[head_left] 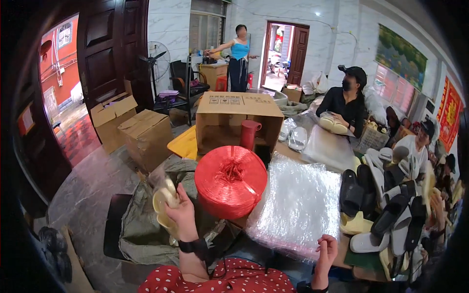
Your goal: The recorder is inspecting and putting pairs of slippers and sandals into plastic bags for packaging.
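A pair of cream slippers (168, 193) in a clear plastic bag is gripped by my left hand (181, 215). They hang over a grey-green woven sack (141, 229) whose mouth gapes beneath. My right hand (326, 250) hovers by the near right corner of a stack of clear plastic bags (300, 205). Its fingers are loosely curled and a little apart, with nothing visible in them. Between the sack and the bags stands a big roll of red plastic twine (230, 180).
Behind the twine, a cardboard box (239, 105) lies open toward me, a red cylinder (250, 134) inside. Loose black, white and cream slippers (391, 215) pile up at right. A masked co-worker (342, 102) holds slippers across the table; another person (239, 51) stands farther back. Cartons (149, 136) sit left.
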{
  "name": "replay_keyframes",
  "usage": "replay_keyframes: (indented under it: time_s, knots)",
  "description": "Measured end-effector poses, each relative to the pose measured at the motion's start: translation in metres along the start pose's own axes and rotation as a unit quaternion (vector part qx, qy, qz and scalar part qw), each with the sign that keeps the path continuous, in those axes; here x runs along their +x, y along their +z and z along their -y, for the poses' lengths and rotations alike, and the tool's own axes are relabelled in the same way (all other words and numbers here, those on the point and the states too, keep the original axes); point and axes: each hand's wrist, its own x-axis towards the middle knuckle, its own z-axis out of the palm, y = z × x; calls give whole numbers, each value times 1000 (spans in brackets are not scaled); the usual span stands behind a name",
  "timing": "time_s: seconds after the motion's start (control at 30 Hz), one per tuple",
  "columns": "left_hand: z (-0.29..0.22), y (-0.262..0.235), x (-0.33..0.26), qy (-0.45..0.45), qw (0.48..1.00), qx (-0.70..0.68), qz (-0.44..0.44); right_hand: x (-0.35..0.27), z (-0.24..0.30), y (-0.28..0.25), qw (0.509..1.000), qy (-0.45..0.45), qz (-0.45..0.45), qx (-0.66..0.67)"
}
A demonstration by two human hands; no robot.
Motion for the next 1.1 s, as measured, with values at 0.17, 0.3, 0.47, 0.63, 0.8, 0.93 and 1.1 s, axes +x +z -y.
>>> replay_keyframes:
  time_s: [0.17,0.3,0.47,0.63,0.8,0.93,1.1]
  knots:
    - [37,2,-32,33,987,134,-81,-1,5,2,999,9,-9,-30]
    - [99,-3,-82,11,878,456,147,-1,-6,-6,999,18,-21,-37]
    - [160,-26,-128,-228,549,697,402,7,-11,-16,996,10,-37,-83]
    - [192,-62,-141,-151,186,749,618,31,0,-28,987,-36,-54,-146]
    - [194,-117,-139,-100,58,745,657,95,8,-96,921,-172,-212,-277]
    - [183,-132,-137,-157,28,766,623,190,15,-179,951,-23,-304,-49]
    - [179,-136,-136,-133,-8,770,624,251,27,-215,969,31,-225,92]
